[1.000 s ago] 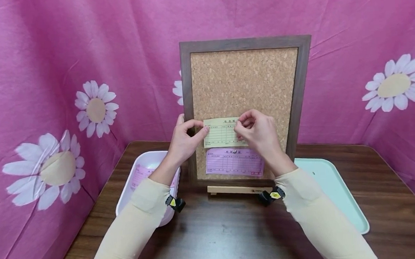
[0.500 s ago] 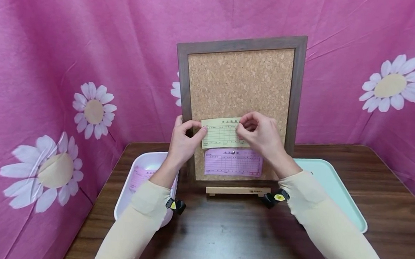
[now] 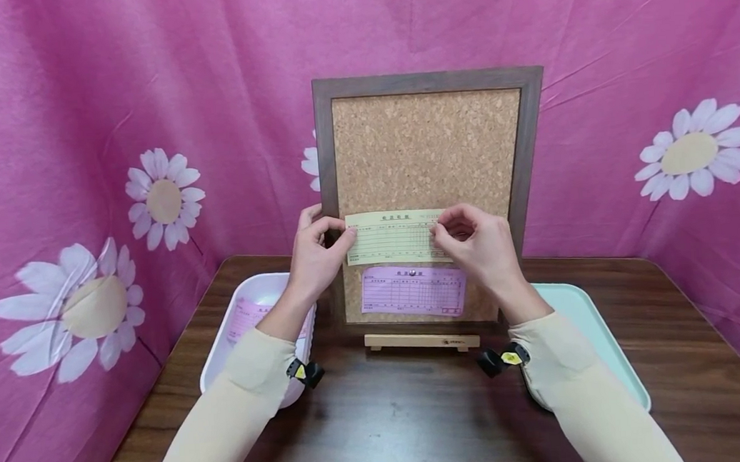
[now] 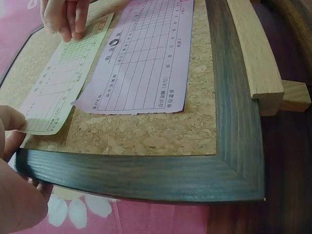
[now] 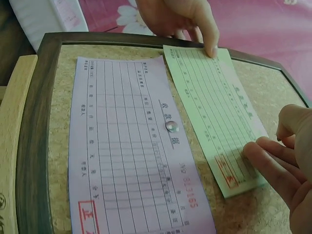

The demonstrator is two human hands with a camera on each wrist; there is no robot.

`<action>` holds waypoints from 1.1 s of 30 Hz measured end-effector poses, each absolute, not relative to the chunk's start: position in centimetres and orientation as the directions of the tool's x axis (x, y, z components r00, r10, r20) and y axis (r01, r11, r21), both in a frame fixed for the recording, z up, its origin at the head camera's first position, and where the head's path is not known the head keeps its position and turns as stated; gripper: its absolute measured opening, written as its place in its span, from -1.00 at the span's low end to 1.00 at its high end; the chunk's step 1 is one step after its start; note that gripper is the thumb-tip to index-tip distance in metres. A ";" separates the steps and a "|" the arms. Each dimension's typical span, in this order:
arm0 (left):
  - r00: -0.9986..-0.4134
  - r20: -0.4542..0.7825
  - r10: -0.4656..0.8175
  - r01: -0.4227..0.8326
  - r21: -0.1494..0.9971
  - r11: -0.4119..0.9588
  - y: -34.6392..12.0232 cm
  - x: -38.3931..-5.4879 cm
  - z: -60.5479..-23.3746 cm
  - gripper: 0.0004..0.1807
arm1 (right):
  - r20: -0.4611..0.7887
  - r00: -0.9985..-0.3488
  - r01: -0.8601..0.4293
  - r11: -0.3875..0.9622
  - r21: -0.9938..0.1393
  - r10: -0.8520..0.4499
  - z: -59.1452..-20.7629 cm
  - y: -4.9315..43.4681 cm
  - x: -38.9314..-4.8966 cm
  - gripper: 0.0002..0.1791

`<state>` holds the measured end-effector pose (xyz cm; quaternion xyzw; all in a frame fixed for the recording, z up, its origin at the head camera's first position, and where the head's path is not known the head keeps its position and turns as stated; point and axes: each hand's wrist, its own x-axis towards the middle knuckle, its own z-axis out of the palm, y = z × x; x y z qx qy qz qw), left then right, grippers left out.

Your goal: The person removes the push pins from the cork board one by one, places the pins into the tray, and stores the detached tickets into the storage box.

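Note:
In the head view a pale green receipt slip [image 3: 391, 238] lies across the lower half of a cork board [image 3: 429, 148]. My left hand [image 3: 317, 255] pinches the slip's left end between thumb and forefinger, its other fingers behind the board's left frame. On the slip's right part my right hand [image 3: 479, 243] rests its fingertips; the right wrist view shows them near the red stamp. Anything between the right thumb and fingers is hidden. Just below, a purple receipt slip [image 3: 413, 292] hangs from a round clear pushpin [image 5: 172, 126].
The framed board stands on a wooden easel [image 3: 420, 340]. A white tray [image 3: 208, 367] with pink slips inside is at the left, partly behind the left arm. A mint green tray [image 3: 599, 329] lies at the right on the wooden table [image 3: 384, 430]. Pink curtain hangs behind.
The green slip has slid left along the board with my left hand. My right hand has shifted right across it, so more of the slip's printed grid shows. The purple slip stays pinned.

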<state>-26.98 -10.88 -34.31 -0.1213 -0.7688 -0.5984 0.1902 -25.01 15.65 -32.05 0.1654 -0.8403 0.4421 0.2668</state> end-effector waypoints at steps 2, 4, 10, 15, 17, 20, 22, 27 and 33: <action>-0.898 0.437 -0.047 0.414 0.879 0.237 -11.0 -26.9 -34.3 -0.78 | 0.600 -0.799 -0.515 0.553 -0.655 -0.034 -32.1 15.9 -25.0 -0.94; -0.898 0.437 -0.053 0.418 0.883 0.212 -11.2 -26.8 -34.4 -0.80 | 0.603 -0.797 -0.516 0.550 -0.656 -0.028 -32.2 16.2 -24.9 -0.93; -0.882 0.465 -0.077 0.452 0.881 0.141 -11.8 -26.7 -34.4 -0.83 | 0.602 -0.799 -0.507 0.538 -0.673 -0.001 -32.3 17.1 -24.6 -0.93; -0.880 0.462 -0.109 0.454 0.886 0.093 -12.5 -26.7 -34.4 -0.85 | 0.603 -0.797 -0.508 0.510 -0.694 0.027 -32.2 17.7 -24.4 -0.94; -0.882 0.456 -0.120 0.448 0.890 0.083 -12.7 -26.7 -34.5 -0.84 | 0.603 -0.797 -0.506 0.509 -0.697 0.035 -32.2 17.8 -24.3 -0.95; -0.884 0.448 -0.131 0.441 0.894 0.079 -13.1 -26.6 -34.5 -0.83 | 0.605 -0.796 -0.502 0.516 -0.694 0.039 -32.1 17.9 -24.3 -0.94; -0.884 0.447 -0.139 0.440 0.895 0.078 -13.3 -26.5 -34.5 -0.82 | 0.603 -0.797 -0.505 0.508 -0.698 0.035 -32.1 18.0 -24.2 -0.93; -0.881 0.444 -0.161 0.435 0.896 0.089 -13.6 -26.4 -34.2 -0.81 | 0.613 -0.789 -0.523 0.489 -0.698 0.032 -32.1 18.1 -24.1 -0.94; -0.872 0.451 -0.190 0.440 0.892 0.101 -14.1 -26.4 -34.1 -0.83 | 0.630 -0.775 -0.528 0.507 -0.681 0.038 -32.0 18.3 -24.0 -0.94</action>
